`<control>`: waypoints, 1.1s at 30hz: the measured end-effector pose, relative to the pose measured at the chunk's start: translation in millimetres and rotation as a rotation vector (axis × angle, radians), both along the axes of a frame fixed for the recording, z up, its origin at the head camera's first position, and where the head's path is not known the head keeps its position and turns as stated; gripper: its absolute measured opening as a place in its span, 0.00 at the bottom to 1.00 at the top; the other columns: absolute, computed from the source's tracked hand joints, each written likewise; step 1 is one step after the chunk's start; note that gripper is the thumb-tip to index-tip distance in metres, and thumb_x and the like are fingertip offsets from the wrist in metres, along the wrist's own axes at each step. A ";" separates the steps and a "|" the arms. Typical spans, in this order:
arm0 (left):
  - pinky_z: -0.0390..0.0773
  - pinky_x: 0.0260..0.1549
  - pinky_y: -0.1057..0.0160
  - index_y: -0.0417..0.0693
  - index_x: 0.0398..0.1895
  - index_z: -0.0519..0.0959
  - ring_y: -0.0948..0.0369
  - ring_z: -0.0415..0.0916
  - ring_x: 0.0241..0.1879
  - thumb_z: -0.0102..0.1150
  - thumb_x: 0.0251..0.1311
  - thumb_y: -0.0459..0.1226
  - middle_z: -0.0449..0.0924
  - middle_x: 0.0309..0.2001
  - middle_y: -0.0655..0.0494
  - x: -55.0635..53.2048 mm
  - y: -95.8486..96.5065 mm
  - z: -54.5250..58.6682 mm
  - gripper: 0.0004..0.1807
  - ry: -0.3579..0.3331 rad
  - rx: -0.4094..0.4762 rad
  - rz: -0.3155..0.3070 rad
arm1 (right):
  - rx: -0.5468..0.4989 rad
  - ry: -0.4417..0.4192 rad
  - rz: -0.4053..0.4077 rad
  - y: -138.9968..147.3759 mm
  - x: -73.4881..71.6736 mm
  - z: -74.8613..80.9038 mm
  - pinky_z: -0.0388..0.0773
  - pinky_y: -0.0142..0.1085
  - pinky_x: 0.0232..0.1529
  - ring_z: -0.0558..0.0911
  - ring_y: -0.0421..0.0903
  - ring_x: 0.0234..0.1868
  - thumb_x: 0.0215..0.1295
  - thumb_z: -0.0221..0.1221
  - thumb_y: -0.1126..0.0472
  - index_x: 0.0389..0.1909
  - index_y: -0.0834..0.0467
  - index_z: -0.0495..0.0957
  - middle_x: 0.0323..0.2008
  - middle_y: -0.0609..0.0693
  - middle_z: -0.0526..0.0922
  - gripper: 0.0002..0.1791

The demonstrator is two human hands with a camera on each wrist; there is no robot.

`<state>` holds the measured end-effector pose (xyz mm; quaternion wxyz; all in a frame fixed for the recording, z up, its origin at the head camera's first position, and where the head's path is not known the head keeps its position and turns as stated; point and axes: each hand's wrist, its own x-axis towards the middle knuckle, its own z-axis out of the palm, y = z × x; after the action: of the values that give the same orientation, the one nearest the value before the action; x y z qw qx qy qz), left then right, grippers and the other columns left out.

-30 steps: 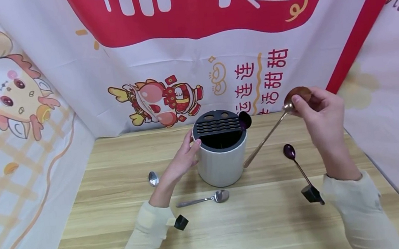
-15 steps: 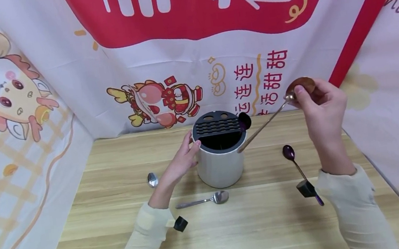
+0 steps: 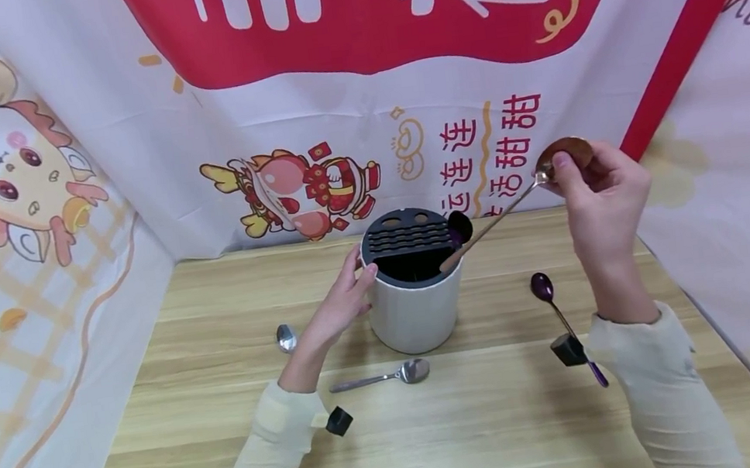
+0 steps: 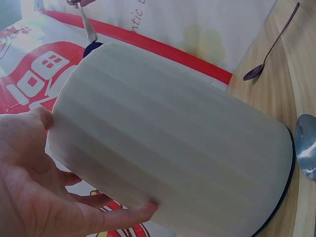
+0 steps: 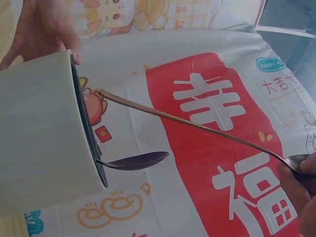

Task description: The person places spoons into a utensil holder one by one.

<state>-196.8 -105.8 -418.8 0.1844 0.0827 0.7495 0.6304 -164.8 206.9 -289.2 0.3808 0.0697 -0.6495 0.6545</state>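
Observation:
A white utensil holder [image 3: 416,315] with a dark slotted lid [image 3: 410,236] stands on the wooden table. My left hand [image 3: 344,296] grips its left side, thumb near the rim and fingers around the wall. A purple spoon [image 5: 138,161] stands in the holder, its bowl sticking out at the right of the lid. Up to the right, my right hand [image 3: 605,194] pinches a copper-coloured long-handled spoon [image 3: 494,227] by its bowl. The handle slants down left, its end over the right rim of the lid's open compartment; in the right wrist view that end is apart from the holder.
A silver spoon [image 3: 414,370] lies in front of the holder. The bowl of another silver utensil [image 3: 285,338] shows left, partly behind my left arm. On the right lies a purple spoon [image 3: 541,287], partly behind the right wrist's black block [image 3: 568,349]. Printed cloth [image 3: 205,223] hangs behind.
My right hand has lifted slightly, and the copper spoon's handle end has moved up and left, from beside the holder to over its rim. My left hand stays on the holder.

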 end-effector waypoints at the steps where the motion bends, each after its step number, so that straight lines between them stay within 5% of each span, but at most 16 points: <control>1: 0.70 0.59 0.31 0.65 0.80 0.41 0.43 0.47 0.78 0.43 0.74 0.57 0.44 0.79 0.46 0.0 0.2 0.2 0.38 0.001 0.001 -0.001 | 0.006 0.000 -0.007 -1.0 -0.4 0.1 0.85 0.27 0.35 0.85 0.41 0.32 0.63 0.64 0.68 0.42 0.67 0.85 0.34 0.49 0.87 0.09; 15: 0.68 0.60 0.31 0.64 0.81 0.41 0.42 0.46 0.78 0.41 0.76 0.54 0.42 0.79 0.45 2.2 0.8 5.5 0.36 -0.015 0.009 -0.005 | 0.250 -0.008 -0.155 -15.5 -8.7 -13.1 0.83 0.21 0.36 0.84 0.36 0.34 0.66 0.63 0.63 0.41 0.68 0.85 0.34 0.39 0.85 0.11; 24: 0.70 0.59 0.31 0.66 0.80 0.43 0.42 0.49 0.77 0.43 0.75 0.56 0.45 0.78 0.46 1.7 2.1 0.9 0.36 -0.001 0.005 -0.007 | 0.360 0.055 -0.138 -28.8 -10.0 -25.7 0.81 0.18 0.37 0.83 0.27 0.37 0.66 0.62 0.65 0.40 0.68 0.85 0.37 0.61 0.88 0.09; 33: 0.71 0.59 0.32 0.67 0.80 0.42 0.43 0.49 0.77 0.43 0.74 0.57 0.44 0.79 0.48 1.3 1.4 2.1 0.37 -0.004 -0.014 0.011 | 0.444 0.070 -0.101 -42.1 -11.3 -34.8 0.80 0.16 0.37 0.82 0.23 0.38 0.65 0.64 0.66 0.40 0.65 0.86 0.39 0.58 0.89 0.07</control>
<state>-195.5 -104.4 -416.7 0.1830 0.0759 0.7538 0.6265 -176.1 164.8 -324.0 0.4105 0.1417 -0.7668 0.4726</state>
